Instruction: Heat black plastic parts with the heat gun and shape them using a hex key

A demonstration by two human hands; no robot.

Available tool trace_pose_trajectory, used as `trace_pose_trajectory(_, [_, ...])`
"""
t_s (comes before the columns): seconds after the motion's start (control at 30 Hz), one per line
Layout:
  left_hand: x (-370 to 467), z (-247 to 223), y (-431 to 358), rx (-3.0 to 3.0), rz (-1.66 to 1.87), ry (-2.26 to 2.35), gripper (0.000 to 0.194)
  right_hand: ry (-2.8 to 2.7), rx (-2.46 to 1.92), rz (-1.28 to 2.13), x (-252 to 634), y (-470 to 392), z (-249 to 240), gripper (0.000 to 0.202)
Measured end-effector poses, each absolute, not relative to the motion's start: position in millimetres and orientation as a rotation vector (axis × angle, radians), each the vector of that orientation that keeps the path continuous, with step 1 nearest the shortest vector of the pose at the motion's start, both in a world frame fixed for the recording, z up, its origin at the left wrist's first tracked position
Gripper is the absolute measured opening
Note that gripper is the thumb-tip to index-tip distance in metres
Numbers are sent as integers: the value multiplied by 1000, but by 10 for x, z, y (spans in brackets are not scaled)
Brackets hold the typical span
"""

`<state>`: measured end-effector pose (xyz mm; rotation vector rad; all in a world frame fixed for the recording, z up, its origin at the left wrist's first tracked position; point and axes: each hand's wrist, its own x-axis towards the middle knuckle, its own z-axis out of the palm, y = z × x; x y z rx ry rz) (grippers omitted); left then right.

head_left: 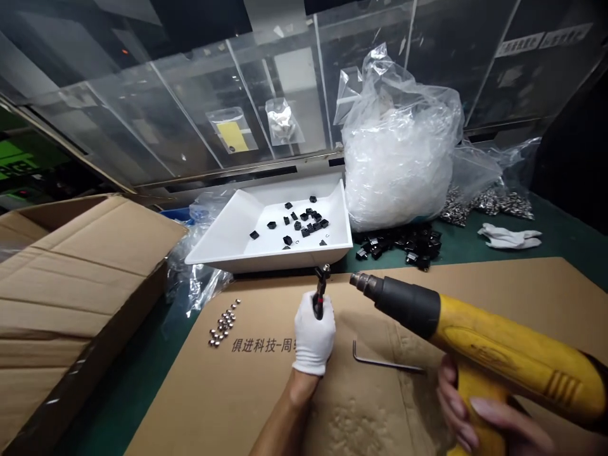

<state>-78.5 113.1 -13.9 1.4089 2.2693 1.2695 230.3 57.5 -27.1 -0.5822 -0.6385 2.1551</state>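
Note:
My left hand (314,332), in a white glove, is closed around a slim black hand tool (320,297) with a red mark. A small shiny metal piece (326,270) sits at the tool's upper end; the tool's exact kind is unclear. My bare right hand (479,408) grips the handle of a yellow heat gun (513,351). Its metal nozzle (363,282) points left, a short way from the metal piece. On the cardboard sheet (190,399) between my hands lies a hex key (387,363).
Small metal parts (223,324) lie on the cardboard at left. Behind stands a white tray (266,256) with black pieces; more black parts (403,246) are heaped beside it. A stuffed plastic bag (399,158), a white glove (509,237) and a cardboard box (80,253) surround the work area.

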Motion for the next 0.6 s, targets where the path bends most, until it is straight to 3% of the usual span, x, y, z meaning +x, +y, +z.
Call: trace_pose_trajectory(0.6, [-660,-148,1064,1508,1031,2343,6,-467,-571,2213,2004,590,-353,28])
